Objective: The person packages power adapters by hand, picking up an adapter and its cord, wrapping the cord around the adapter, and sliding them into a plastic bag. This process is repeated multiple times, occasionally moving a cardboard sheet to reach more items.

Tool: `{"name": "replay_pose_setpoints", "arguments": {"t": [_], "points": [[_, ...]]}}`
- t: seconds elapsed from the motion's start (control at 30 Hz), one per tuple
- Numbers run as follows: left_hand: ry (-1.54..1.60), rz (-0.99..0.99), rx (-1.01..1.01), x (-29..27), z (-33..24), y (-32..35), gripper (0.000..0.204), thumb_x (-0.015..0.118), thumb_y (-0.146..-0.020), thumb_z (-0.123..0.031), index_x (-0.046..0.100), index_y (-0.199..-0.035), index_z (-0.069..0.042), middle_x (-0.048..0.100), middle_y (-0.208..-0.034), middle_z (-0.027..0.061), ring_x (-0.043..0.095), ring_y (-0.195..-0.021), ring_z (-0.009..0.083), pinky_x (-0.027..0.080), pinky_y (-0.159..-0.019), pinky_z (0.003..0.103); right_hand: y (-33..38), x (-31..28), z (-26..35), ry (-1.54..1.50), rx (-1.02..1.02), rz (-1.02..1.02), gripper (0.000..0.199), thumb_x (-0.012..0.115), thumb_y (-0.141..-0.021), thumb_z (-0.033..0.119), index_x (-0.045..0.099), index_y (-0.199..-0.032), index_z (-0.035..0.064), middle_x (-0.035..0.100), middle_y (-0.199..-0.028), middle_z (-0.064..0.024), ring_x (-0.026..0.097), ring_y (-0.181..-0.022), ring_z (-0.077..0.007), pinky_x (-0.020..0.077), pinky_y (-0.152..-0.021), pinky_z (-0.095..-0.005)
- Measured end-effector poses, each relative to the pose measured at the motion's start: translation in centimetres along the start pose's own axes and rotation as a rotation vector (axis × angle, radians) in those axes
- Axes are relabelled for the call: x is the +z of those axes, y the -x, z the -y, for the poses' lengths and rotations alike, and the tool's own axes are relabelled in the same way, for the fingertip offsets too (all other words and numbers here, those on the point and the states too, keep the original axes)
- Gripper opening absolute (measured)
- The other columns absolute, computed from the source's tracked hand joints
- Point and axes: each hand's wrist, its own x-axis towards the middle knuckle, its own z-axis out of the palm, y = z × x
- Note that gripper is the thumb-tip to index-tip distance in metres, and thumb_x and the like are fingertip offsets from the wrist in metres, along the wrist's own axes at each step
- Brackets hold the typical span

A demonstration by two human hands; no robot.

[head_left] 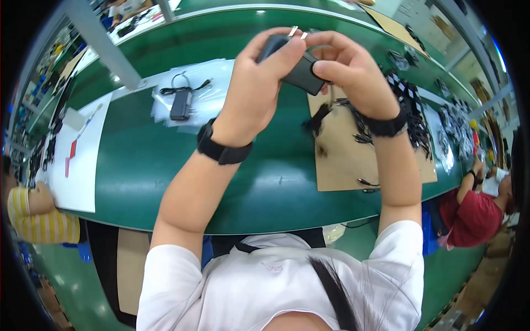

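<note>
Raised over the far side of the green table (281, 182), a black power adapter (303, 77) with two metal prongs is between my hands. My left hand (262, 71) is closed round its left end, thumb across the top near the prongs. My right hand (356, 71) grips the right side, its thumb against the edge and fingers curled behind, partly hidden. Below the right hand hangs a blurred black cable bundle (318, 118), which seems to belong to the adapter. A second black adapter (180, 105) with a coiled cable lies on clear plastic bags (212, 83) to the left.
A cardboard sheet (342, 171) at right bears many black cables (408, 105). Farther right lie bagged items (458, 129). White paper (83, 182) covers the left end. A metal post (105, 47) stands at the far left. Co-workers sit at left (44, 220) and right (477, 212).
</note>
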Motion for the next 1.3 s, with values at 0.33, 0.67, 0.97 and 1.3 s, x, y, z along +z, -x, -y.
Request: {"name": "replay_pose_setpoints", "arguments": {"t": [0.33, 0.67, 0.97, 1.3], "points": [[0.152, -0.34, 0.266, -4.8, -4.8, -0.4, 0.018, 0.062, -0.081, -0.011, 0.052, -0.091, 0.001, 0.06, -0.091, 0.0129, 0.059, -0.079, 0.0209, 0.05, -0.073, 0.033, -0.2, 7.8, -10.1, -0.769, 0.048, 0.0, 0.054, 0.057, -0.087, 0.032, 0.037, -0.128, 0.0029, 0.052, -0.079, -0.0037, 0.052, -0.067, -0.0167, 0.0472, -0.072, -0.0319], [-0.095, -0.479, -0.285, -7.5, 1.3, 5.1, 0.032, 0.07, -0.074, -0.004, 0.049, -0.097, 0.003, 0.062, -0.092, 0.0151, 0.062, -0.073, 0.0165, 0.052, -0.065, 0.028, -1.3, 8.9, -11.9, -0.483, 0.08, -0.049, 0.068, 0.047, -0.09, 0.042, 0.022, -0.138, -0.0009, 0.047, -0.129, -0.0129, 0.048, -0.113, -0.0182, 0.0408, -0.09, -0.029], [-0.198, -0.482, -0.156, -8.1, 4.3, 6.6, 0.029, 0.072, -0.074, -0.008, 0.052, -0.093, 0.002, 0.061, -0.093, 0.0096, 0.056, -0.083, 0.0111, 0.046, -0.074, 0.024, -1.4, 11.2, -13.4, -0.194, -0.069, -0.019, 0.067, 0.036, -0.093, 0.044, 0.016, -0.14, 0.001, 0.037, -0.136, -0.0162, 0.037, -0.123, -0.02, 0.0263, -0.103, -0.0315], [-0.491, -0.438, -0.233, -7.8, 3.7, 7.6, 0.034, 0.075, -0.067, -0.004, 0.049, -0.089, -0.002, 0.06, -0.088, 0.0099, 0.056, -0.074, 0.0126, 0.048, -0.066, 0.026, -0.5, 13.3, -14.6, -0.132, -0.267, -0.059, 0.082, 0.029, -0.09, 0.054, 0.0, -0.139, -0.0044, 0.006, -0.146, -0.0191, 0.006, -0.136, -0.0271, 0.0081, -0.108, -0.0357]]}}
